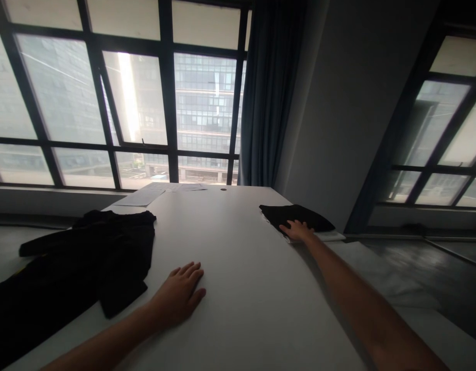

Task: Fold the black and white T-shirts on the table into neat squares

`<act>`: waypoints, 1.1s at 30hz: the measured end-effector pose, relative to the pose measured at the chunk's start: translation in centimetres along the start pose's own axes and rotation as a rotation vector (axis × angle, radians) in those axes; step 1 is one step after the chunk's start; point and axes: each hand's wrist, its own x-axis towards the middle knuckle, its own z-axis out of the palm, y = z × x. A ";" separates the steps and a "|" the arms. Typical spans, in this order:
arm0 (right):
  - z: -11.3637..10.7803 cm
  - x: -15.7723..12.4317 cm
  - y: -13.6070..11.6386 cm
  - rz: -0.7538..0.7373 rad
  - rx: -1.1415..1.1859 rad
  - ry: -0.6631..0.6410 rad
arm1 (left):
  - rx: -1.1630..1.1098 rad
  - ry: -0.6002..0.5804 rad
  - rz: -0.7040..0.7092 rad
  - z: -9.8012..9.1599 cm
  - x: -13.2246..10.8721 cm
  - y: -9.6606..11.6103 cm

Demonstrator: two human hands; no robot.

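Note:
My left hand (pixel 181 291) lies palm down over the white table (pixel 230 319), fingers spread and nothing in it. Just left of it, a black short-sleeved garment (pixel 118 252), likely a T-shirt, is spread out and hangs past the table's left edge. My right hand (pixel 298 230) reaches to the right edge and rests its spread fingers on a folded black cloth (pixel 300 215). White material (pixel 330 236) shows beneath that cloth. Whether the right fingertips grip any fabric cannot be made out; the hand looks flat on top.
Sheets of paper (pixel 141 197) lie at the table's far left corner. A small dark round spot (pixel 223 189) sits near the far edge. Behind are large windows (pixel 207 103) and a dark blue curtain (pixel 265 103). Pale sheeting (pixel 380 273) lies right of the table, lower down.

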 end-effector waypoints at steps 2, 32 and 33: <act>0.9 -1.9 -1.1 0.039 -0.064 -0.022 | -0.040 -0.053 0.030 -1.7 0.8 -1.2; -1.0 -20.2 -11.5 -0.674 0.231 -0.015 | -0.214 0.072 0.425 -2.1 1.3 3.9; -1.2 -20.2 -11.4 -0.687 0.215 -0.028 | -0.172 0.089 0.420 -2.0 1.1 3.6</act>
